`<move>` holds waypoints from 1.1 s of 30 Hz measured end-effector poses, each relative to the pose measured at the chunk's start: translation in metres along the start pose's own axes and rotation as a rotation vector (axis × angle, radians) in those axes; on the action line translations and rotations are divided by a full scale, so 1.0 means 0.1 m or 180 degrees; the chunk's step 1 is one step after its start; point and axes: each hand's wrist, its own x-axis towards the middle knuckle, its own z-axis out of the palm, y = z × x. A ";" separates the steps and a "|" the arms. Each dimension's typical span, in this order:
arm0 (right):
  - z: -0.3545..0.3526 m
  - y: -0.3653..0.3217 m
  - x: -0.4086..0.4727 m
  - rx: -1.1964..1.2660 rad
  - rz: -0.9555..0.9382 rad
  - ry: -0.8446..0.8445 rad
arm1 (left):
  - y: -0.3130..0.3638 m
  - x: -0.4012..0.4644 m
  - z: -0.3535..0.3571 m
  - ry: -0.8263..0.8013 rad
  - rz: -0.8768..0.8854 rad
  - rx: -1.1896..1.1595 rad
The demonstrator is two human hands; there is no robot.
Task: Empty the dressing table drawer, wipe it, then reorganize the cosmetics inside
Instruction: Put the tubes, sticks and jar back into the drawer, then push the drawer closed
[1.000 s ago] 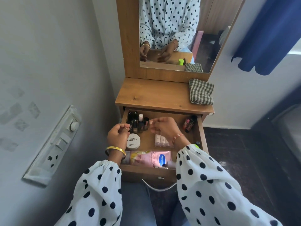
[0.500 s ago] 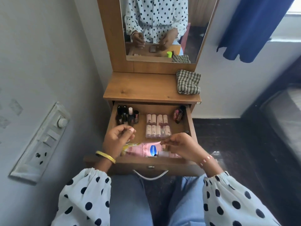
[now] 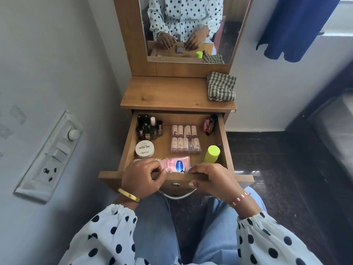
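Left hand (image 3: 142, 178) is sitting at the near-left corner of the open wooden drawer (image 3: 127, 148), fingers curled, fingertips pinching at the edge of the pink Vaseline lotion tube (image 3: 176, 164) — closed grip, though I cannot tell if it is actually holding the tube. Likely nudging the tube flat along the front edge so it stays clear of the rest.

Drawer contents, left to right: dark nail polish bottles (image 3: 149, 128) are standing clustered in the far-left corner, the round white nail polish remover jar (image 3: 144, 149) just in front of them; two rows of pale pink lipstick tubes in clear trays (image 3: 185, 138) are lying mid-drawer; small red and black tubes (image 3: 210, 124) are leaning in the far-right corner; a lime-green capped bottle (image 3: 212, 153) is standing by the right edge. Grouped by type, so reorganizing looks nearly done.

Right hand (image 3: 212, 181) is gripping the drawer's front edge, fingers over the top and thumb on the face — probably steadying it or readying to push it shut.

Green checked cloth (image 3: 221, 86) is lying folded at the surface's far-right corner, out of the way.
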 end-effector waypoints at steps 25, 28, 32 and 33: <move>-0.07 0.13 0.53 0.0066 0.0051 0.0866 | -0.16 0.39 0.23 0.0980 -0.0349 0.0284; 0.10 -0.07 0.42 0.0813 0.0214 0.1990 | -0.03 0.20 0.32 0.1414 -0.0856 -0.0023; 0.34 -0.20 0.25 0.2638 0.1196 0.2097 | 0.23 0.05 0.46 0.1624 -0.1894 -0.1791; 0.37 -0.20 0.23 0.3372 0.1605 0.1971 | 0.26 0.04 0.50 0.1685 -0.2472 -0.2277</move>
